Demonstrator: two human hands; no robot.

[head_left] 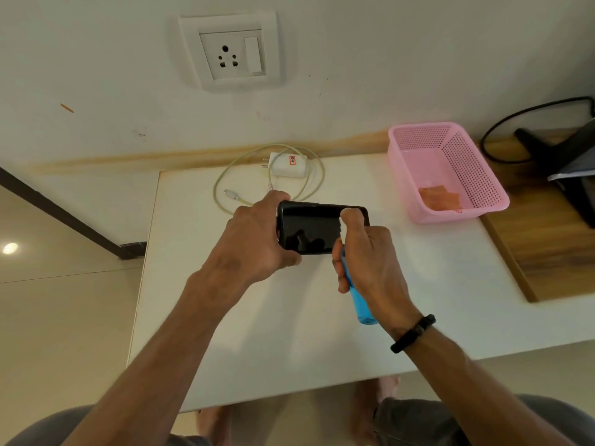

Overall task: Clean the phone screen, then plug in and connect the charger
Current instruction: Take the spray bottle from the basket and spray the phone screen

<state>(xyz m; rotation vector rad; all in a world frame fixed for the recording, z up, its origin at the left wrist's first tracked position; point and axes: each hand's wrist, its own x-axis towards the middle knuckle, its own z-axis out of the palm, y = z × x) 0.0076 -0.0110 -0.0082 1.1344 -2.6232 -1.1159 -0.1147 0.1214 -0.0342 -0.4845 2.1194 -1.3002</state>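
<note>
My left hand point(257, 241) grips the left end of a black phone point(310, 230), held sideways above the white table point(257, 333) with its dark screen facing up. My right hand point(370, 262) is wrapped around a small blue spray bottle point(362, 305), its white nozzle against the phone's right end and my forefinger on top of it. Behind the phone on the table lies a white charger adapter point(287, 165) with its pale cable point(225, 185) coiled loosely around it, the plug end free. A white wall socket point(232, 56) with a switch sits on the wall above.
A pink perforated basket point(450, 188) holding an orange cloth point(439, 196) stands at the table's back right. Beyond it are a wooden surface point(547, 252), a black cable point(502, 130) and a dark stand. My knees and feet show under the table's near edge.
</note>
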